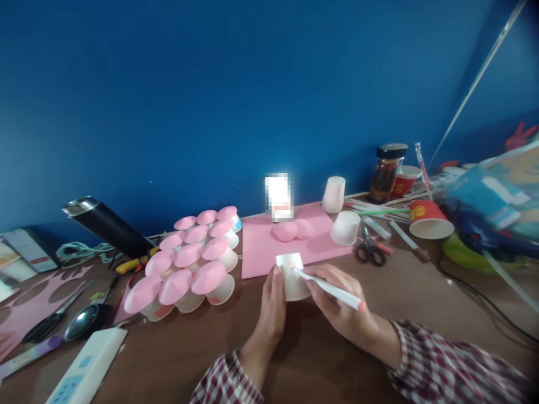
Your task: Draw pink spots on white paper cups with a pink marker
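Fingers of my left hand (pixel 269 314) clasp a bare cup (pixel 292 279), right hand (pixel 343 308) pinching a marker (pixel 330 289) on it; capped cups (pixel 189 266) done, I judge, two plain cups (pixel 340 213) waiting.

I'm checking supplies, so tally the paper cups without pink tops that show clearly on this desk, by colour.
White paper cups: 3, one in the left hand
Red paper cups: 2
Total: 5
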### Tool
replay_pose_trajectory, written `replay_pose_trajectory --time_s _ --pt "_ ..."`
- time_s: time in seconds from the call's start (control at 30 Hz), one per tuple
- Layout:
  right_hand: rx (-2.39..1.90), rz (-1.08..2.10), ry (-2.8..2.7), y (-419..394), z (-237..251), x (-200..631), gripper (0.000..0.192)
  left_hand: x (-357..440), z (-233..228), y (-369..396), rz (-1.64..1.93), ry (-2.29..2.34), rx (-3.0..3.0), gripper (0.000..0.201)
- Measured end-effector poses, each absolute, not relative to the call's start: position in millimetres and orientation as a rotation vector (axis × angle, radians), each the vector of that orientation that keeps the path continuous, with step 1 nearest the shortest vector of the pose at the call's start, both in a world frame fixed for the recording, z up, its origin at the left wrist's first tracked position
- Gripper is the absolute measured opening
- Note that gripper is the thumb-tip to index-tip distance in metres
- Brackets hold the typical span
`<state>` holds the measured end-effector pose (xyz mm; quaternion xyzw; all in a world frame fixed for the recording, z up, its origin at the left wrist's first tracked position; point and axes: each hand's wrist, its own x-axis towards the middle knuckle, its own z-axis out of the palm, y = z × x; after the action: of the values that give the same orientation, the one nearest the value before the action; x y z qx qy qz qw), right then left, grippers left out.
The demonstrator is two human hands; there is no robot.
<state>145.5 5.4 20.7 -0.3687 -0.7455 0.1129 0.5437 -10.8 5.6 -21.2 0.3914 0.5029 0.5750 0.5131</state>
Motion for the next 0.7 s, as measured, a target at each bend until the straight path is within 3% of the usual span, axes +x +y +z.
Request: replay_pose_trajectory --time_s 0.4,0.7 --pt "-0.877 0.284 -1.771 4 21 145 0.014 -7 -9 8 1.375 1.217 1.013 0.034" --pt "-0.862 0.304 -1.789 4 19 144 0.015 -3 -4 10 1.343 1.133 1.095 0.038"
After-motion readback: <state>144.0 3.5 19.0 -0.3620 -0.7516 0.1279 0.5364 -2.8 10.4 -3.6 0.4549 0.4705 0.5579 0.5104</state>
